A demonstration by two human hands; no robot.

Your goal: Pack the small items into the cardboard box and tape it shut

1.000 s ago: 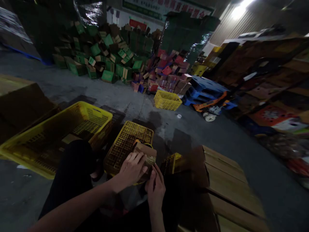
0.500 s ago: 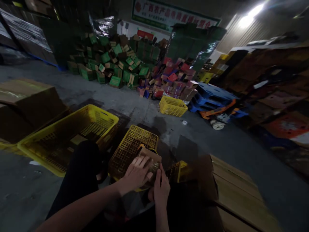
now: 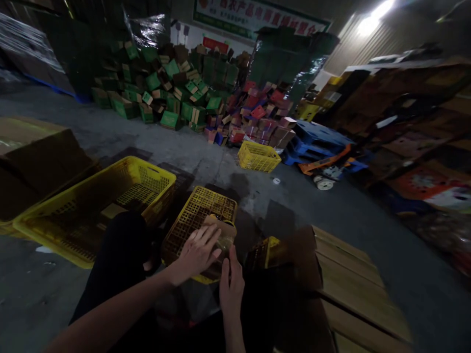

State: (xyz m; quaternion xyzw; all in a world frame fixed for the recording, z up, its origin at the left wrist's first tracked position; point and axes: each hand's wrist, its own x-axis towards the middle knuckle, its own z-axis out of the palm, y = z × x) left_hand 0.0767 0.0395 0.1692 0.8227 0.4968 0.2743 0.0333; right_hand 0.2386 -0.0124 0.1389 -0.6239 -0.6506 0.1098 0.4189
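Observation:
A small brown cardboard box [image 3: 225, 240] with shiny clear tape on it sits at the near end of an upturned yellow plastic crate [image 3: 200, 206]. My left hand [image 3: 198, 250] lies flat across the box's top, fingers stretched and slightly spread. At the box's near right edge is my right hand [image 3: 231, 279], its fingers straight and pointing away from me, fingertips close against the cardboard. Just behind the box shows a black and yellow item [image 3: 222, 218], mostly hidden and too dark to name.
A large yellow basket [image 3: 150, 171] holding a piece of cardboard stands left. Large cartons flank me: a left carton [image 3: 33, 162] and a right carton [image 3: 353, 274]. Ahead are a yellow crate [image 3: 258, 157], heaped green boxes [image 3: 171, 119], blue pallets [image 3: 320, 135] and an orange pallet jack [image 3: 326, 166].
The view has shifted slightly. My right hand's fingers have straightened and slid down along the box's right edge toward me. The left hand still lies across the top.

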